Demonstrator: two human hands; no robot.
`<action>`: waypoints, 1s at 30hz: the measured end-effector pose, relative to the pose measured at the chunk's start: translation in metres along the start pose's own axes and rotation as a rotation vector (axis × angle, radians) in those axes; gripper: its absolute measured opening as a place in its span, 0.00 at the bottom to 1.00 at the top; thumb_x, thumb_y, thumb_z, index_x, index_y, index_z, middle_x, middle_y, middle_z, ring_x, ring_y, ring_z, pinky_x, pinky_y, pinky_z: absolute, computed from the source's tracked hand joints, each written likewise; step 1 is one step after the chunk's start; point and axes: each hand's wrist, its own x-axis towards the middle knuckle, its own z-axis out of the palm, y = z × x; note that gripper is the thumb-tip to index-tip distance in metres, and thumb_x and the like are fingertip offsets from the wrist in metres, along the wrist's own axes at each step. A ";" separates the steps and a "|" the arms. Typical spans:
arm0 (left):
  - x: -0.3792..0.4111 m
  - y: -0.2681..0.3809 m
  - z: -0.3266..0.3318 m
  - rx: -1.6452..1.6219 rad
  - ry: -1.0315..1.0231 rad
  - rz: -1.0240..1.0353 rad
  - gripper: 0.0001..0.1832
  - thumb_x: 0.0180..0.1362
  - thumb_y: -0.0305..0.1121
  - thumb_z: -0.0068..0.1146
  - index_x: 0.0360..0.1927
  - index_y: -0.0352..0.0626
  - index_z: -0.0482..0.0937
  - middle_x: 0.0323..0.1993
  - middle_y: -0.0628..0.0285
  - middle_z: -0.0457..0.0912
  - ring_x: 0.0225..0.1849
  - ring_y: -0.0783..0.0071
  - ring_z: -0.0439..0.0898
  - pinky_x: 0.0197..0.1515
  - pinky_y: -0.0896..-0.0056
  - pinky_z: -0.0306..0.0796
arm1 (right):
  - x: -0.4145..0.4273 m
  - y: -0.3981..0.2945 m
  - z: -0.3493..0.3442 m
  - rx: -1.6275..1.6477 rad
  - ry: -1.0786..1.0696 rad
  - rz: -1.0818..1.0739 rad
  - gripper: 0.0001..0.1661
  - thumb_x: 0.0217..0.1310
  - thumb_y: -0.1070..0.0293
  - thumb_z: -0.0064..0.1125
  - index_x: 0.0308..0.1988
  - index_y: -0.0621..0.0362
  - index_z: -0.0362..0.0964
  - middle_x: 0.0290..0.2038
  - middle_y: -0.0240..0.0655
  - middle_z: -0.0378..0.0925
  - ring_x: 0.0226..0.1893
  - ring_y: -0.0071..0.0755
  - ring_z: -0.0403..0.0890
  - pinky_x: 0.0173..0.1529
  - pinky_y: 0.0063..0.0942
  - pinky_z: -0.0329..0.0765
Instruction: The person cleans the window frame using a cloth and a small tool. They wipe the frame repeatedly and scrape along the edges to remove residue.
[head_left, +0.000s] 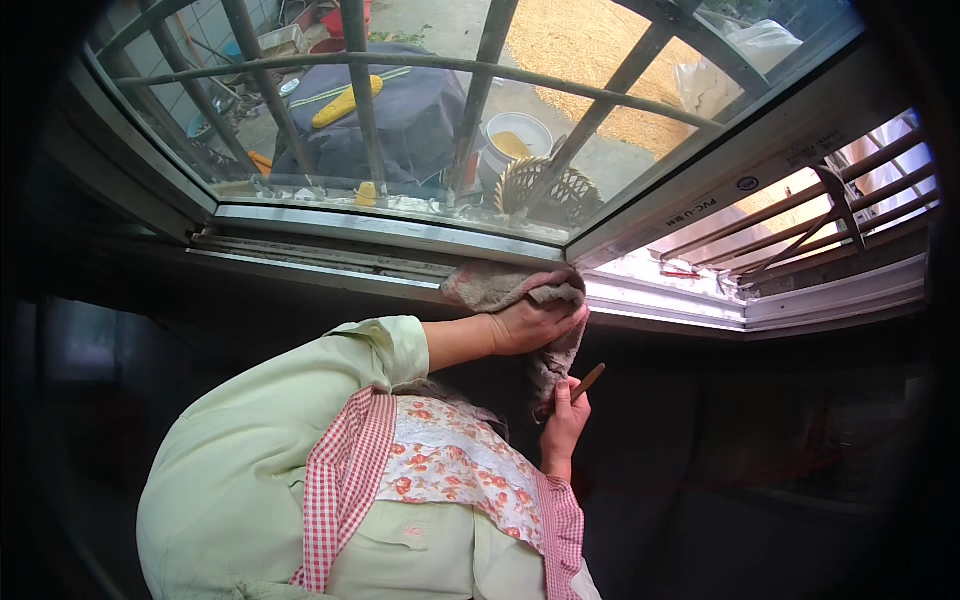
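Observation:
My left hand rests on a damp-looking, grey-pink cloth. The cloth lies bunched on the sill track, at the lower corner of the sliding window sash. One end of it hangs down from the track to my right hand. That hand is lower and closer to my body, with its fingers around a thin brown stick or handle that points up and to the right. Whether those fingers also grip the cloth's end, I cannot tell. Cloth partly covers the fingertips of my left hand.
Metal bars cross outside the glass. On the right, the window opening shows a bare lower track. Outside are a dark cover with a yellow corn cob, a white bucket, a woven basket and spread grain.

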 end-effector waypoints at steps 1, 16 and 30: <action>-0.007 -0.006 -0.018 0.043 -0.041 -0.011 0.22 0.56 0.35 0.50 0.55 0.46 0.77 0.50 0.58 0.80 0.59 0.60 0.76 0.69 0.46 0.58 | 0.001 0.000 0.007 -0.013 -0.026 0.010 0.09 0.71 0.64 0.55 0.40 0.58 0.72 0.23 0.23 0.69 0.20 0.15 0.65 0.26 0.16 0.64; -0.218 -0.120 -0.252 0.289 -0.139 -0.287 0.28 0.45 0.27 0.62 0.55 0.45 0.78 0.39 0.57 0.83 0.44 0.59 0.83 0.54 0.60 0.75 | -0.029 0.017 0.252 -0.060 -0.855 0.106 0.08 0.72 0.67 0.53 0.38 0.60 0.72 0.25 0.21 0.68 0.24 0.13 0.66 0.28 0.17 0.62; -0.379 -0.103 -0.413 0.552 0.221 -0.883 0.33 0.54 0.26 0.57 0.67 0.41 0.67 0.57 0.48 0.76 0.58 0.47 0.74 0.64 0.54 0.65 | -0.093 -0.009 0.401 -0.517 -1.386 -0.352 0.08 0.64 0.68 0.56 0.37 0.62 0.70 0.29 0.49 0.74 0.30 0.53 0.76 0.37 0.40 0.73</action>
